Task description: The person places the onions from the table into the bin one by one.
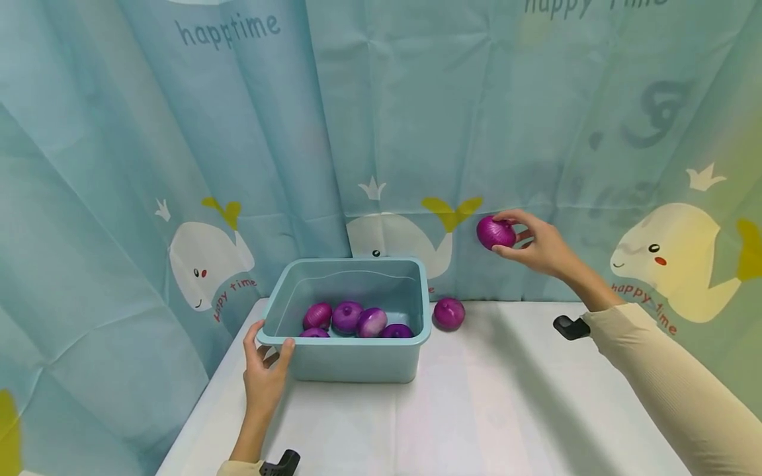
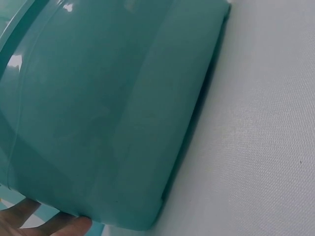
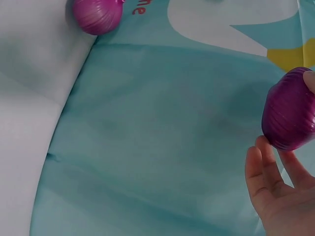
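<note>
Holding a round purple onion with a shiny striped skin point(image 1: 495, 233) high above the table, the person's right hand point(image 1: 538, 248) keeps it between the thumb and the curled fingertips. This onion is in the air in front of the printed blue curtain point(image 1: 381, 132), at about 2 o'clock from the rectangular pale teal plastic tub point(image 1: 357, 360) and well apart from it. In the right wrist view the same onion point(image 3: 289, 117) sits against the fingers point(image 3: 263, 167), with the palm below it.

To do this step well, the grip should probably stay light but sure, because the skin looks smooth and the onion could slip; it would be better to lower it close to the others than to let it fall from high.

The left hand point(image 1: 264, 373) holds the tub at its near left corner, thumb over the rim and fingers against the outer wall, so the tub should not slide. In the left wrist view only the tub wall point(image 2: 108, 113) and some fingertips point(image 2: 71, 227) show.

Inside the tub lie at least four purple onions point(image 1: 357, 320), close together along the near wall. One more purple onion point(image 1: 449, 313) rests on the white table cover point(image 1: 506, 410), just beside the tub at 3 o'clock, near the curtain.
</note>
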The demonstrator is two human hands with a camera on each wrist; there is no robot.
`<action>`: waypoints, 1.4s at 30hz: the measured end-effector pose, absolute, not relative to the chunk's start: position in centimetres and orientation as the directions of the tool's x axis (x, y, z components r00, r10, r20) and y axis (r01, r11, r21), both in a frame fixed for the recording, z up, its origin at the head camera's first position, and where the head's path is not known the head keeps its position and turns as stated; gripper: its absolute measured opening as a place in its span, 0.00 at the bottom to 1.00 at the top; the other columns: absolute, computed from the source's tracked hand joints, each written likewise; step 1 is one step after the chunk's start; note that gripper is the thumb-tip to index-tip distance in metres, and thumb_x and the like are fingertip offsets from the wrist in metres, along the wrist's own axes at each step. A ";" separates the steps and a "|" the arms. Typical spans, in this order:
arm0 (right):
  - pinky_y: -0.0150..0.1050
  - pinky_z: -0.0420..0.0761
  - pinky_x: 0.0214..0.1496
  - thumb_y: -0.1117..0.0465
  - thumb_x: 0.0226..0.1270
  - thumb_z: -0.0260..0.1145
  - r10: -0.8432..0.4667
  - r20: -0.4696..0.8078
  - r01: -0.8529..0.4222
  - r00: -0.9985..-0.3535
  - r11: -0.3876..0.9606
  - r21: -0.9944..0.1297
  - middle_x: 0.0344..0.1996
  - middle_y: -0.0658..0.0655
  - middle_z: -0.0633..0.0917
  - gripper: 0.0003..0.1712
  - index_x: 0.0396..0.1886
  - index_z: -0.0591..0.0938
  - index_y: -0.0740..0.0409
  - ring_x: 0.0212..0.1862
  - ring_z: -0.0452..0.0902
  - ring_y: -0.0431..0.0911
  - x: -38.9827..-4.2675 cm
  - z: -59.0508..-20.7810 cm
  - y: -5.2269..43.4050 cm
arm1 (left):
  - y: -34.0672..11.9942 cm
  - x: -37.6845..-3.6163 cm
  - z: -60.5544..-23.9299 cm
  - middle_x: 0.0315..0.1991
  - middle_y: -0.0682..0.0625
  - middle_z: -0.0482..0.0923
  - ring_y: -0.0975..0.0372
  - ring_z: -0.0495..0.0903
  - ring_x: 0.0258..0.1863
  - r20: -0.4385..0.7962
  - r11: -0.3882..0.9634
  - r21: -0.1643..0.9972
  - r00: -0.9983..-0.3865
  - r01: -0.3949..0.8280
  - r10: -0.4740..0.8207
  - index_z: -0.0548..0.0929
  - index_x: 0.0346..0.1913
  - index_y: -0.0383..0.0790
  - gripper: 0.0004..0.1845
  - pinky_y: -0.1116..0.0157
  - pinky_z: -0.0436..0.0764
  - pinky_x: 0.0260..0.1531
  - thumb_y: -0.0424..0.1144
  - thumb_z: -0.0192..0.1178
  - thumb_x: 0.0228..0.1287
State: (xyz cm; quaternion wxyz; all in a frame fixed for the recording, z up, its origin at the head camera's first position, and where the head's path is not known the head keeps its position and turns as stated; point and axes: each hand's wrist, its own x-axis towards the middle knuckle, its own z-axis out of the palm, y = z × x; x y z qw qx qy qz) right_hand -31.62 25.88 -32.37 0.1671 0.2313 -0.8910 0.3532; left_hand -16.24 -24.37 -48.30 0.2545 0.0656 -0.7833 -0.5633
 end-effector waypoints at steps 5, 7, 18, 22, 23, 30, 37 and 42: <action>0.29 0.80 0.44 0.57 0.62 0.78 -0.291 0.434 -0.507 -0.853 0.659 -0.556 0.58 0.60 0.80 0.33 0.66 0.77 0.48 0.48 0.84 0.57 -31.5 -32.2 25.6 | -24.5 -16.3 -48.4 0.74 0.34 0.63 0.37 0.74 0.64 0.323 0.363 0.914 -0.863 0.180 -0.387 0.54 0.80 0.54 0.41 0.81 0.73 0.40 0.42 0.65 0.71; 0.36 0.83 0.46 0.57 0.62 0.78 -0.306 0.422 -0.510 -0.853 0.660 -0.552 0.59 0.61 0.80 0.33 0.66 0.77 0.49 0.47 0.85 0.56 -31.6 -32.0 25.0 | -24.6 -16.3 -48.4 0.74 0.33 0.63 0.36 0.74 0.64 0.326 0.367 0.913 -0.862 0.179 -0.389 0.54 0.80 0.54 0.41 0.81 0.73 0.40 0.42 0.65 0.72; 0.53 0.85 0.49 0.62 0.59 0.79 -0.531 0.412 -0.670 -0.740 0.537 -0.512 0.54 0.61 0.83 0.30 0.61 0.79 0.54 0.48 0.85 0.57 -33.1 -31.7 17.2 | -24.4 -15.9 -48.8 0.74 0.35 0.63 0.37 0.75 0.64 0.307 0.363 0.918 -0.863 0.159 -0.401 0.55 0.80 0.56 0.40 0.80 0.74 0.40 0.43 0.65 0.72; 0.47 0.86 0.49 0.62 0.60 0.78 -0.602 0.381 -0.702 -0.702 0.495 -0.511 0.55 0.60 0.83 0.30 0.61 0.78 0.54 0.52 0.82 0.55 -33.3 -31.6 13.3 | -24.4 -15.7 -48.7 0.75 0.36 0.62 0.39 0.74 0.65 0.314 0.366 0.917 -0.857 0.161 -0.409 0.55 0.79 0.56 0.40 0.81 0.73 0.41 0.44 0.64 0.72; 0.46 0.86 0.49 0.62 0.60 0.78 -0.616 0.368 -0.704 -0.697 0.489 -0.515 0.56 0.60 0.83 0.30 0.62 0.78 0.54 0.52 0.82 0.55 -33.3 -31.5 12.4 | -24.4 -15.7 -48.6 0.75 0.37 0.62 0.39 0.74 0.65 0.314 0.367 0.916 -0.856 0.159 -0.412 0.56 0.79 0.56 0.39 0.81 0.72 0.41 0.44 0.64 0.72; 0.41 0.84 0.49 0.59 0.60 0.77 -0.671 0.298 -0.711 -0.678 0.498 -0.495 0.56 0.58 0.82 0.29 0.60 0.77 0.51 0.52 0.81 0.52 -33.7 -31.2 7.1 | -24.4 -15.7 -48.6 0.75 0.37 0.63 0.40 0.74 0.65 0.313 0.355 0.920 -0.856 0.166 -0.412 0.56 0.79 0.57 0.39 0.81 0.73 0.40 0.43 0.64 0.72; 0.40 0.81 0.51 0.56 0.60 0.78 -0.714 0.245 -0.724 -0.656 0.504 -0.471 0.54 0.56 0.82 0.29 0.59 0.77 0.49 0.55 0.77 0.50 -34.0 -31.7 3.6 | -24.5 -16.0 -48.6 0.74 0.36 0.63 0.37 0.75 0.64 0.340 0.369 0.910 -0.850 0.189 -0.402 0.56 0.79 0.54 0.40 0.81 0.74 0.39 0.42 0.65 0.71; 0.39 0.81 0.50 0.56 0.61 0.78 -0.729 0.195 -0.715 -0.656 0.517 -0.470 0.51 0.57 0.82 0.28 0.59 0.77 0.48 0.53 0.77 0.50 -33.9 -32.5 2.2 | -24.4 -16.2 -48.5 0.74 0.36 0.64 0.37 0.76 0.62 0.333 0.380 0.908 -0.852 0.176 -0.403 0.56 0.79 0.56 0.40 0.80 0.74 0.39 0.43 0.65 0.71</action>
